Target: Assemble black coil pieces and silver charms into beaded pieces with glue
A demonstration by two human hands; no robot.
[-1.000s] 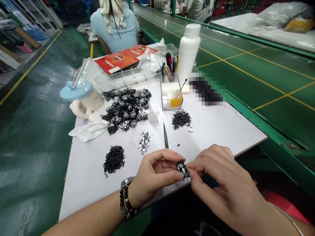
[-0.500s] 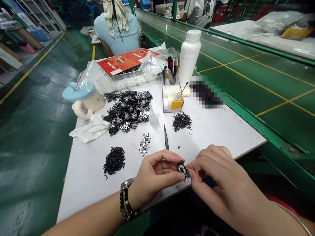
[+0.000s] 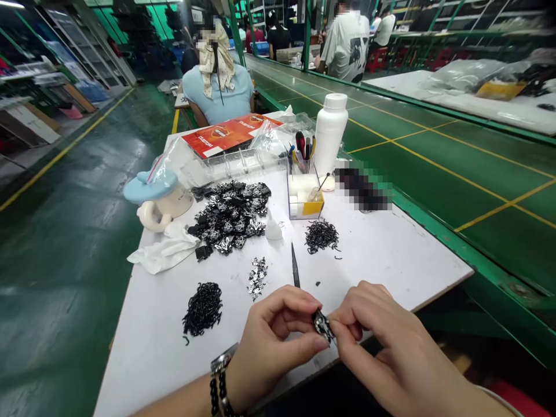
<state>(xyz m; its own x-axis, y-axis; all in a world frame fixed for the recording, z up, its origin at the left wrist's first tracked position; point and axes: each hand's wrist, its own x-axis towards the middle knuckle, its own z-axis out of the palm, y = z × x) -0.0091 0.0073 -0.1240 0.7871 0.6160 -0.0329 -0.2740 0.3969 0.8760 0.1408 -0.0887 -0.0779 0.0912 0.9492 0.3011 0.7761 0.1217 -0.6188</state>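
Observation:
My left hand (image 3: pixel 282 336) grips a small black and silver part (image 3: pixel 322 325) between thumb and fingers, just over the table's front edge. Pinched at that part's right side, my right hand (image 3: pixel 377 341) has thumb and forefinger closed; whether anything tiny is between them is hidden. Beyond my hands lie black tweezers (image 3: pixel 295 266) and a small heap of silver pieces (image 3: pixel 258 277). One pile of little black curved pieces (image 3: pixel 203 308) is at the left, another (image 3: pixel 322 236) at the right. Farther back is a large heap of black and silver parts (image 3: pixel 234 211).
On the white table (image 3: pixel 152 359) stand a lidded mug (image 3: pixel 167 202), a white bottle (image 3: pixel 330 133), a clear organizer box (image 3: pixel 305 200) with tools, and a small white nozzle (image 3: pixel 273 227). Crumpled tissue (image 3: pixel 165 252) lies left. A person in light blue (image 3: pixel 219 95) sits beyond.
The camera view has tilted up, so the table and hands appear lower. Both hands stay at the small part, with only slight finger movement.

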